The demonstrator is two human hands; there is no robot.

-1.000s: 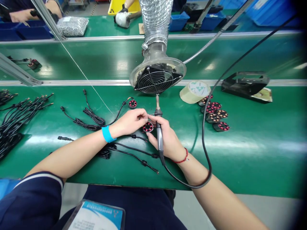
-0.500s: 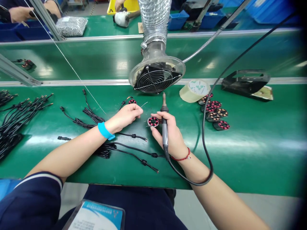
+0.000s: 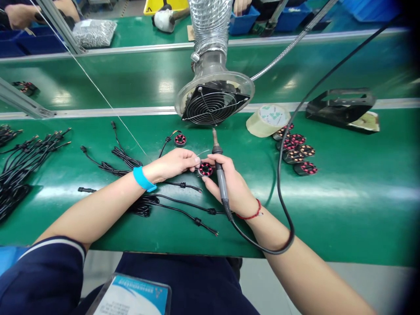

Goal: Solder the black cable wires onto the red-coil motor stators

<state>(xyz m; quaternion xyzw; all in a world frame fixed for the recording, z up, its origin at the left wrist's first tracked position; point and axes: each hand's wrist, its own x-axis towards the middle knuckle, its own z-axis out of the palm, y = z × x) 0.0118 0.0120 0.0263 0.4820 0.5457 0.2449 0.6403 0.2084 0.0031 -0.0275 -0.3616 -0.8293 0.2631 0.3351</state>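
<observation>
My right hand (image 3: 234, 186) holds a soldering iron (image 3: 222, 181), its tip pointing up and away, and also pinches a small round motor stator (image 3: 205, 169) with red windings between thumb and fingertips. At the stator's left side is my left hand (image 3: 183, 162), fingers closed in a pinch on a thin solder wire (image 3: 204, 152), whose end sticks out to the right. Just behind my left hand, a second stator (image 3: 180, 139) with a black cable attached lies on the green bench. Black cables (image 3: 144, 206) with bared wire ends lie under and beside my left forearm.
A fume extractor fan (image 3: 213, 105) hangs over the back of the bench. To the right are a tape roll (image 3: 267, 120), several stators (image 3: 297, 148) and a black soldering iron stand (image 3: 343, 109). Bundled cables (image 3: 22, 170) lie far left. The iron's cord (image 3: 278, 175) loops over my right forearm.
My left hand has moved right with the solder wire and now meets the stator. My right hand has shifted slightly left with the stator and iron.
</observation>
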